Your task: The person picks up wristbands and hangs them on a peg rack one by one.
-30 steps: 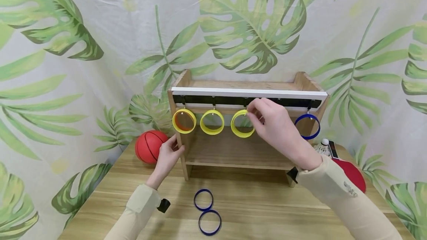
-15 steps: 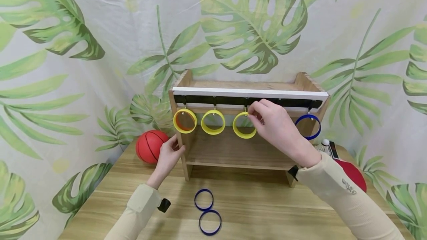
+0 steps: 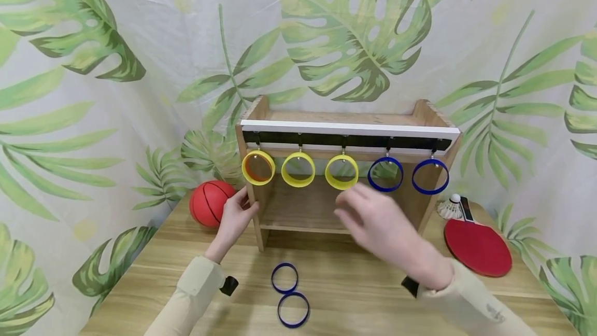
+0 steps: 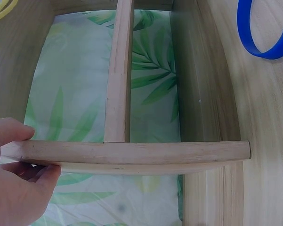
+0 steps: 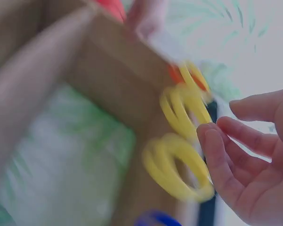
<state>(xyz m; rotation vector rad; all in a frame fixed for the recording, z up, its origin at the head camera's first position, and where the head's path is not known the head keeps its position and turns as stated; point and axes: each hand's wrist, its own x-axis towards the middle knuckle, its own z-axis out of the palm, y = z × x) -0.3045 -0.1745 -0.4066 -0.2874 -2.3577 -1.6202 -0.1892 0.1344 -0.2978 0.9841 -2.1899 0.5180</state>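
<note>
My left hand (image 3: pixel 233 219) grips the left side panel of a small wooden shelf (image 3: pixel 303 211), thumb on one face and fingers on the other, as the left wrist view shows. Below the hanging rings is my right hand (image 3: pixel 380 224), blurred, its fingers loosely bent and holding nothing. Three hooks carry a left yellow ring (image 3: pixel 259 183), a middle yellow ring (image 3: pixel 298 184) and a right yellow ring (image 3: pixel 342 186). An orange band (image 3: pixel 254 171) shows inside the leftmost one. Farther right hang two blue rings (image 3: pixel 385 189).
Two more blue rings (image 3: pixel 293 326) lie on the wooden table (image 3: pixel 354 305) in front of the shelf. A red ball (image 3: pixel 210 204) sits left of it. To the right are a shuttlecock (image 3: pixel 450 207) and a red table tennis paddle (image 3: pixel 478 250). A leaf-patterned cloth hangs behind.
My right hand has let go of the right yellow ring and dropped below it, uncovering the blue ring on the fourth hook. The left hand keeps its grip on the shelf.
</note>
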